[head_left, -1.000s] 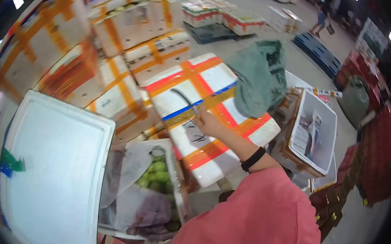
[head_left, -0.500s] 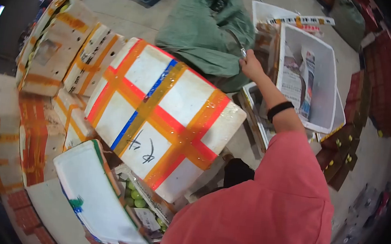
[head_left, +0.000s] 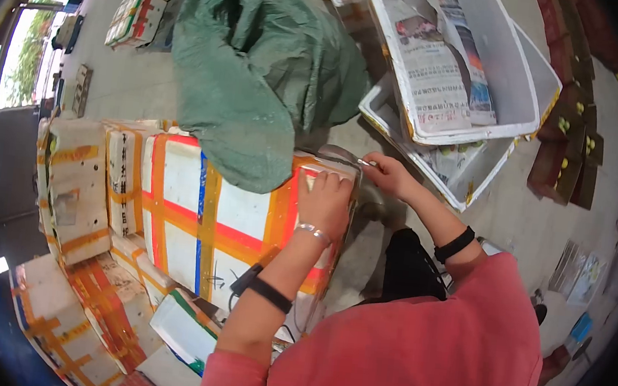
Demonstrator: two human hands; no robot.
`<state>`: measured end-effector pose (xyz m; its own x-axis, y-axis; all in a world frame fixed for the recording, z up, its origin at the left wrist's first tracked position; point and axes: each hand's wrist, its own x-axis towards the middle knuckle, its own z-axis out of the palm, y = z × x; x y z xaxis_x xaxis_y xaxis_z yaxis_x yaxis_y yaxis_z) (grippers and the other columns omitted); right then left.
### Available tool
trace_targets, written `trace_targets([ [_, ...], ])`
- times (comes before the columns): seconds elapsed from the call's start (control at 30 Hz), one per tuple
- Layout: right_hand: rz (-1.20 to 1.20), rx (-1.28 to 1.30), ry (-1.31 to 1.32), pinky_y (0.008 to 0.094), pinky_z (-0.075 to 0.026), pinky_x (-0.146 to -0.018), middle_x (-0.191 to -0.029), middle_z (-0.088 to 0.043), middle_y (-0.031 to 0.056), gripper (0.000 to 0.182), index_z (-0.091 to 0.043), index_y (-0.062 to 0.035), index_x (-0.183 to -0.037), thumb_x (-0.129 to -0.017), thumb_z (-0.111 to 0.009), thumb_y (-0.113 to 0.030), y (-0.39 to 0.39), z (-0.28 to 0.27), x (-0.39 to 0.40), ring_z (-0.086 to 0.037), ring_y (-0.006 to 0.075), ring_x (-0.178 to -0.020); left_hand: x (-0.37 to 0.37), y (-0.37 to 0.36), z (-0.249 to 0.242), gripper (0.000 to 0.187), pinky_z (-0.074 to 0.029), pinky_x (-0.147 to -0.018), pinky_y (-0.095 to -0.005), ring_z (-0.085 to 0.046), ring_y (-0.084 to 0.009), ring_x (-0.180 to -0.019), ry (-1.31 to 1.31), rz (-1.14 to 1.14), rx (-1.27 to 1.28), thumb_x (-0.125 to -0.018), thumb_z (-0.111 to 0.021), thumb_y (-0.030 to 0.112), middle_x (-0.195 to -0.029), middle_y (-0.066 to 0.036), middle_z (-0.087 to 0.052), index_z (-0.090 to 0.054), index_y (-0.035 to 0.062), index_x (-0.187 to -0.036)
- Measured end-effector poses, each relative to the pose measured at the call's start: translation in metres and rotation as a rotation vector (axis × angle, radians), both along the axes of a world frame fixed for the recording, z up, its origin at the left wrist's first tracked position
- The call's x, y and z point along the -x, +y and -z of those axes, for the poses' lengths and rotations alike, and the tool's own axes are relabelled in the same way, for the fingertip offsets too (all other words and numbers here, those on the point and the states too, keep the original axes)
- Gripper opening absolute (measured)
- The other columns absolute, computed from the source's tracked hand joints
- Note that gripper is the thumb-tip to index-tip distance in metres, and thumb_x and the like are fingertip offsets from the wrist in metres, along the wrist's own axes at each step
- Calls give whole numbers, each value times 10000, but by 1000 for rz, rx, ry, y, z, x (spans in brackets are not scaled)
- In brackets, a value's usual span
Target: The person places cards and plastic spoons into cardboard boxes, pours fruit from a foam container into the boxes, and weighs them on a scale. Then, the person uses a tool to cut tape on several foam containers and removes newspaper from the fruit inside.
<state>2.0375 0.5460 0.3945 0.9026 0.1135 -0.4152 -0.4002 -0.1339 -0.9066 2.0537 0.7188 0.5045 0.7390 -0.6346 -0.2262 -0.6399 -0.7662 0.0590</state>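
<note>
A green sack (head_left: 261, 77) drapes the taped foam box (head_left: 239, 223) at its 12 o'clock edge. The left hand (head_left: 323, 202) lies flat on the box's 3 o'clock corner, fingers together. The right hand (head_left: 389, 175) pinches a small blade (head_left: 366, 162) at that corner. Tape looks uncut; the lid stays on.

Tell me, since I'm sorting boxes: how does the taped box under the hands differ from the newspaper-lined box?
The taped box is shut, strapped with orange, red and blue tape; the newspaper-lined box is open and untaped. A green sack drapes the taped one; the other is uncovered. Both are white foam.
</note>
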Motion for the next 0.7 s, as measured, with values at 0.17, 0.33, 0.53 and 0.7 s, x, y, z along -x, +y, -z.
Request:
trace_targets([
  [0.17, 17, -118, -52, 304, -455, -648, -765, -612, 101, 330, -593, -39, -1060, -843, -564, -286, 10, 6, -1, -556, 154, -689, -7, 0, -20, 442, -304, -967, -527, -488, -270, -1033, 108, 28, -54, -627, -669, 188, -1029, -76, -534, -531, 105, -1039],
  [0.33, -37, -105, -331, 355, -461, -673, -845, -636, 162, 281, -615, -43, -1014, -846, -553, -260, 32, -7, -25, -596, 281, -727, -6, -2, -24, 469, -305, -966, -512, -484, -291, -1014, 111, 35, -71, -628, -674, 184, -1026, -86, -529, -517, 98, -1061],
  [0.53, -300, -7, -226, 401, -460, -732, -889, -616, 192, 263, -618, -58, -979, -859, -526, -274, 27, -20, -28, -589, 338, -819, -3, 0, -28, 507, -300, -970, -481, -478, -303, -1001, 101, -4, -41, -621, -687, 169, -1024, -94, -526, -499, 78, -1083],
  [0.7, -241, 43, -257, 408, -448, -694, -843, -609, 173, 259, -588, -53, -936, -880, -504, -292, 4, -40, 11, -578, 341, -765, -1, 3, -31, 552, -298, -957, -469, -474, -300, -1005, 75, 3, 35, -618, -691, 187, -1019, -84, -528, -489, 87, -1121],
])
